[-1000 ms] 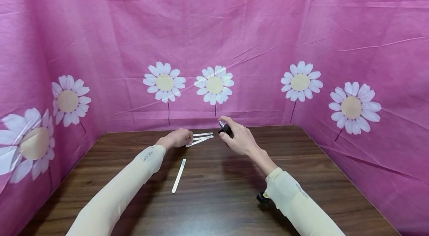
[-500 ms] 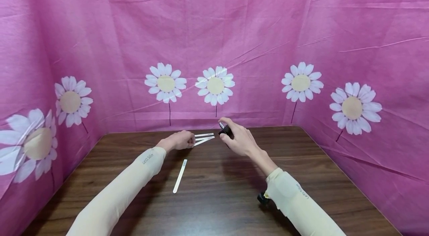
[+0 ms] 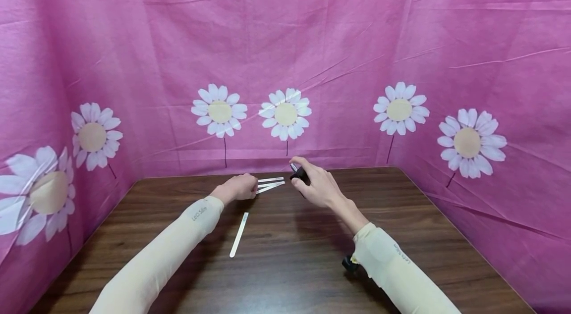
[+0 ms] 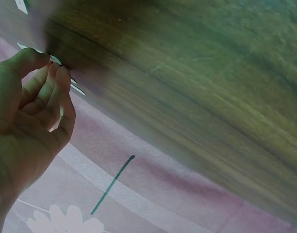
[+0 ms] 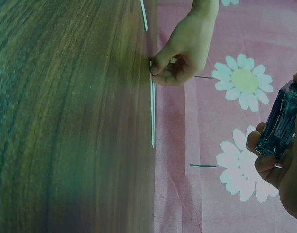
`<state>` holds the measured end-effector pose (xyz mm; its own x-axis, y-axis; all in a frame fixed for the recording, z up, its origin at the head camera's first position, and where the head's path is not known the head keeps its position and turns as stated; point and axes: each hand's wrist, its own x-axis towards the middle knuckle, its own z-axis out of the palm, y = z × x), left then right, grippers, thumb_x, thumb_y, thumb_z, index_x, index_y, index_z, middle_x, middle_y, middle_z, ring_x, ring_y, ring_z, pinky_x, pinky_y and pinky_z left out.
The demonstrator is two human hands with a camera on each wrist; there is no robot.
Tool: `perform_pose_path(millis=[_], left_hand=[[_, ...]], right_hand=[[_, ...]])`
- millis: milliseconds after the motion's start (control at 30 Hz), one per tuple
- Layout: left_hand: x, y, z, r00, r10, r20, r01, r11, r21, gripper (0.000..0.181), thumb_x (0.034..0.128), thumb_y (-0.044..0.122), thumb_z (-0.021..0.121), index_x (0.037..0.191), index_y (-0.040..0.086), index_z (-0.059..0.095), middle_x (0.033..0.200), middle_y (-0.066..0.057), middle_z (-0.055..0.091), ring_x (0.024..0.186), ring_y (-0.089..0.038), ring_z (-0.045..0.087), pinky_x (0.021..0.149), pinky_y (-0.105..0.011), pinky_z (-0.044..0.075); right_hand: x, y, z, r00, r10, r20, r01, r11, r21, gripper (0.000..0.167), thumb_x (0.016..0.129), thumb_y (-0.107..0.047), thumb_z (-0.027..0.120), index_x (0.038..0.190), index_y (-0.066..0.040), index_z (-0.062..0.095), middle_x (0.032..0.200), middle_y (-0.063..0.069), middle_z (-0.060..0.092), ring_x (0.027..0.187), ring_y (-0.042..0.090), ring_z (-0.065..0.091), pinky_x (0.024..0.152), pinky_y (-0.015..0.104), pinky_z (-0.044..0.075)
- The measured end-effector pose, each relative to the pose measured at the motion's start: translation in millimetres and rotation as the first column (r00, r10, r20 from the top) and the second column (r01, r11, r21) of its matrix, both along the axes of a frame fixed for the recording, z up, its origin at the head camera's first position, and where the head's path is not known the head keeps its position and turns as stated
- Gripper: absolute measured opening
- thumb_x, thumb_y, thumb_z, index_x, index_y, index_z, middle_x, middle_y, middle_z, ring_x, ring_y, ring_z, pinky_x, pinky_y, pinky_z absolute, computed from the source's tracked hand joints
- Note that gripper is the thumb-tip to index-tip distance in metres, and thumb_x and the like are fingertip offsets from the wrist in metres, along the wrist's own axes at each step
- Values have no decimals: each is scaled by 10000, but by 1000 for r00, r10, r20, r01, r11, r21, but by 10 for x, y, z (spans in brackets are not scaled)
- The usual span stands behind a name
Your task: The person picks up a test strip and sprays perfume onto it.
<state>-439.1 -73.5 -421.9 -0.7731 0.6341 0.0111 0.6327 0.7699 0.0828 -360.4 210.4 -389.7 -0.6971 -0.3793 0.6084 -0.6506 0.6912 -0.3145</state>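
Several slim white paper strips [image 3: 270, 179] lie fanned at the table's far edge, with small print at their right ends. My left hand [image 3: 242, 187] is over their left ends; in the left wrist view its thumb and fingertips pinch the end of one strip [image 4: 56, 59]. To the right, my right hand [image 3: 318, 185] holds a small dark spray bottle [image 3: 300, 173] with a silvery top, tilted above the table. In the right wrist view the bottle [image 5: 279, 121] looks glassy, with fingers curled round it. A single white strip [image 3: 239, 235] lies apart, nearer me.
The brown wooden table [image 3: 285, 279] ends at a pink cloth [image 3: 330, 56] printed with white daisies, which hangs behind and on both sides. A small black object [image 3: 349, 264] shows under my right sleeve [image 3: 383, 254]; what it is I cannot tell.
My left hand has shifted only slightly over the strip ends, its knuckles turning a little. My right hand and the bottle stay in nearly the same place.
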Motion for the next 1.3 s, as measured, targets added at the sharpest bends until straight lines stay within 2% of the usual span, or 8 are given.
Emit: perform_pose_path(millis=[100,133,333,367,600,833,1100,1300], left_hand=[[23,29,20,999,-17,-36,17,1000,-9,292,858,58,700,619,156,563,603,85,453,541,-103,410,536,-352,449],[-49,3,-64,997,-39,-60,39,999,-3,298,861,76,693,613,168,555,604,81,457,533,-109,409,523,-354,446],[-37,23,-94,994,-42,-99,39,999,-33,310,859,72,700,617,167,531,618,48,494,536,-133,465,521,-357,472],[41,56,-16,996,-23,-88,19,999,-47,327,851,53,707,605,161,520,603,53,479,533,-127,459,523,-349,469],[59,52,-39,995,-19,-99,18,1000,-11,393,819,36,680,556,170,422,549,83,322,499,-94,321,472,-292,325],[47,77,-54,993,5,-118,-12,998,-58,353,819,66,706,577,193,481,588,82,425,529,-117,419,517,-337,434],[12,98,-71,988,-78,-131,68,994,-83,417,823,17,696,552,177,422,532,92,356,502,-102,364,506,-304,413],[27,84,-65,985,-83,-151,72,995,-76,392,809,13,709,563,169,446,546,83,390,502,-115,396,500,-323,428]], right_hand=[[4,-3,8,1000,3,-3,-3,1000,-1,503,903,-390,578,1395,-328,498,1058,15,667,770,208,584,612,415,466],[6,-6,10,1000,5,-2,-5,1000,0,503,904,-389,578,1396,-320,501,1060,13,667,774,208,585,612,416,466],[21,-22,12,1000,9,13,-9,1000,3,500,908,-393,578,1395,-298,513,1074,14,671,794,211,593,620,424,472],[23,-23,11,1000,8,15,-8,1000,4,498,908,-395,576,1394,-306,511,1073,13,670,791,210,592,619,422,471],[21,-15,12,1000,1,13,-1,1000,2,492,906,-401,571,1390,-357,494,1046,8,665,758,205,579,596,407,457],[23,-15,20,1000,7,11,-7,1000,7,511,904,-403,580,1402,-314,509,1050,10,668,754,205,582,590,405,457],[19,-15,19,1000,4,8,-4,1000,7,500,908,-409,567,1397,-325,507,1055,6,667,755,202,579,591,405,456],[23,-12,20,1000,7,6,-7,1000,2,505,905,-409,568,1397,-307,516,1056,7,666,767,204,580,601,414,460]])
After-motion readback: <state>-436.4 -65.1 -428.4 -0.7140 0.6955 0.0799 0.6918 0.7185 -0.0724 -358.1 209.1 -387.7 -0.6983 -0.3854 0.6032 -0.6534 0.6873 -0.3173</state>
